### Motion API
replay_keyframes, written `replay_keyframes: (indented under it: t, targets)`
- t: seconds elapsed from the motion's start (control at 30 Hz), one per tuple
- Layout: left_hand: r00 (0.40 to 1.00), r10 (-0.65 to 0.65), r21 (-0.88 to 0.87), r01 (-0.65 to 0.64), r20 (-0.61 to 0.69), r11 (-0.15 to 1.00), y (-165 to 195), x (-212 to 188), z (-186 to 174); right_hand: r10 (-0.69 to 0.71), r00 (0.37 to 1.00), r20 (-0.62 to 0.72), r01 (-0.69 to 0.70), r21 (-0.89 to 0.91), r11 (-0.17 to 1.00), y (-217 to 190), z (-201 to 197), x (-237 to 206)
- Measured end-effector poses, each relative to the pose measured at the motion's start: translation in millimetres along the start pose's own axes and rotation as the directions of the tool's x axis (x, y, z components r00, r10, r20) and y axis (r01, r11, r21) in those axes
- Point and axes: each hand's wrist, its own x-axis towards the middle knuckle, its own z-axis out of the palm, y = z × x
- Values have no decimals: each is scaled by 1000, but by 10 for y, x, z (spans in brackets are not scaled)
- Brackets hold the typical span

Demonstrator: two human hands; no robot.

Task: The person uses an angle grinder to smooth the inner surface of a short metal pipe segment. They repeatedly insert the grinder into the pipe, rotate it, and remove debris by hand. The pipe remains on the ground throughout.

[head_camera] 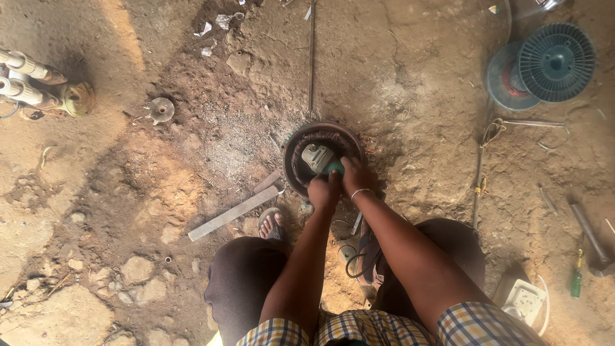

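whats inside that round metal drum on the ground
Inside the round metal drum sits a green angle grinder, gripped by the left hand and right hand. The drum's dark floor shows on the left; the hands cover the near side.

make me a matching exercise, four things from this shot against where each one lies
Things:
1. angle grinder
2. flat metal bar
3. blue spool
4. green-handled screwdriver

Places:
A. top right corner, on the dirt
B. inside the round metal drum, held by the left hand and right hand
C. far right, beside a hammer
D. left of the sandalled foot, lying slantwise

Pairs: 1-B, 2-D, 3-A, 4-C
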Motion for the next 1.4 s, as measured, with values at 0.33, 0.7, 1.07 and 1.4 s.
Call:
replay_keyframes:
  t: [0.33,0.7,1.07,1.4]
  targets:
    - [1000,11,19,-11,-12,1000,-17,9,10,-23,998,-51,22,-18,1000,18,52,1]
    - [999,41,-18,-41,-19,999,-39,-13,-1,-66,991,-120,63,-24,998,29,92,-24]
    - [1000,-16,-2,16,-14,1000,56,-44,-13,-52,992,-116,54,11,998,35,119,8]
    - [1000,-9,3,9,-25,1000,41,-23,-6,-35,996,-78,36,12,999,-7,86,-4]
